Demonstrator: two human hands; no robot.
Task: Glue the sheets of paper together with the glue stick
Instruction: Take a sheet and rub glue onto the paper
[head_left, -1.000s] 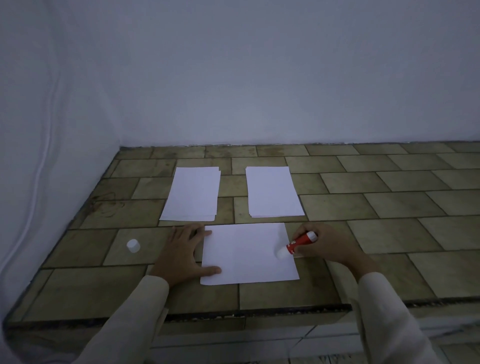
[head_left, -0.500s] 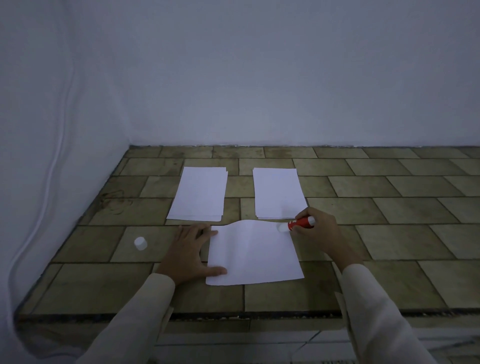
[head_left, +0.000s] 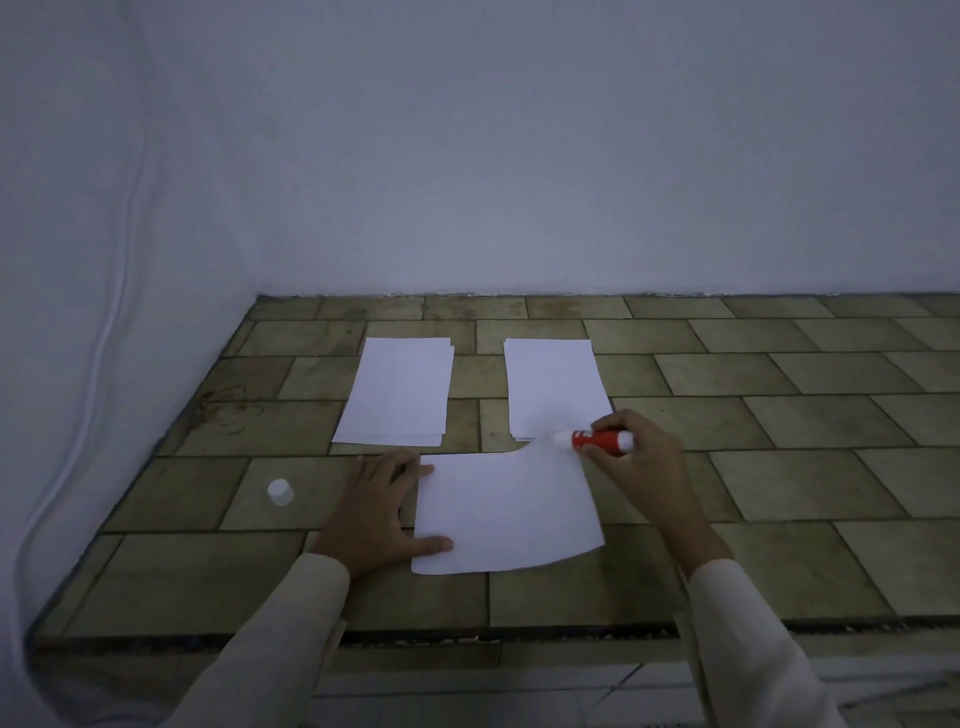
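Glue stick (head_left: 597, 440): red barrel, white tip pointing left, held nearly level in the closed fingers of the right hand (head_left: 636, 457), its tip meeting the far right corner of the single sheet (head_left: 506, 512). That corner curls upward off the tiled counter (head_left: 779, 467). The sheet lies at the counter's near edge. The left hand (head_left: 376, 512) rests flat and spread on the counter at the sheet's left edge, thumb pressing the near left corner. Beyond the sheet lie two stacks: the left stack (head_left: 397, 397) and the right stack (head_left: 553, 387), the latter just behind the glue tip. A white cap (head_left: 280, 491) stands left of the left hand.
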